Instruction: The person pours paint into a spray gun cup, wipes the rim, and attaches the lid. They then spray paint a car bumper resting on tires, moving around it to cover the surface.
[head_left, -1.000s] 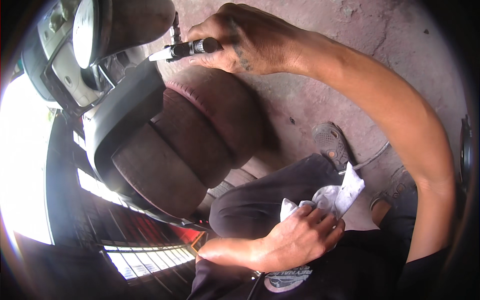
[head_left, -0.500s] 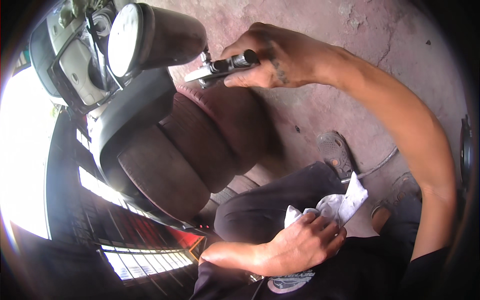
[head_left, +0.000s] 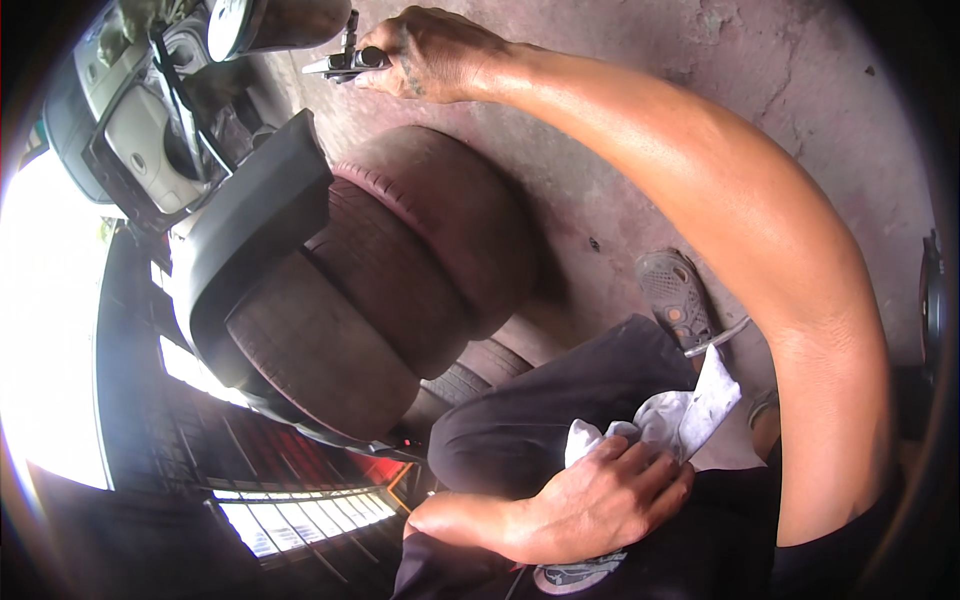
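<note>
My right hand point(head_left: 430, 55), arm stretched out to the far left, is closed around the handle of a spray gun point(head_left: 345, 64). The gun's metal cup point(head_left: 285, 22) is partly cut off by the upper edge of the view. A curved black panel point(head_left: 255, 215) rests against several stacked tyres point(head_left: 385, 265), nearer to me than the gun and apart from it. Close to my body, my left hand point(head_left: 605, 500) grips a crumpled white cloth point(head_left: 685, 410) with dark specks. Part of the cloth is hidden under the fingers.
Light grey car parts point(head_left: 145, 150) stand at the far left. A dark barred grille point(head_left: 300, 510) runs along the lower left. My bent knee is beside the tyres. A perforated clog point(head_left: 672, 290) and a thin hose point(head_left: 735, 332) are on the worn reddish floor point(head_left: 620, 120).
My right hand has carried the spray gun farther away and to the left, off the area above the tyres. My left hand with the cloth has hardly moved.
</note>
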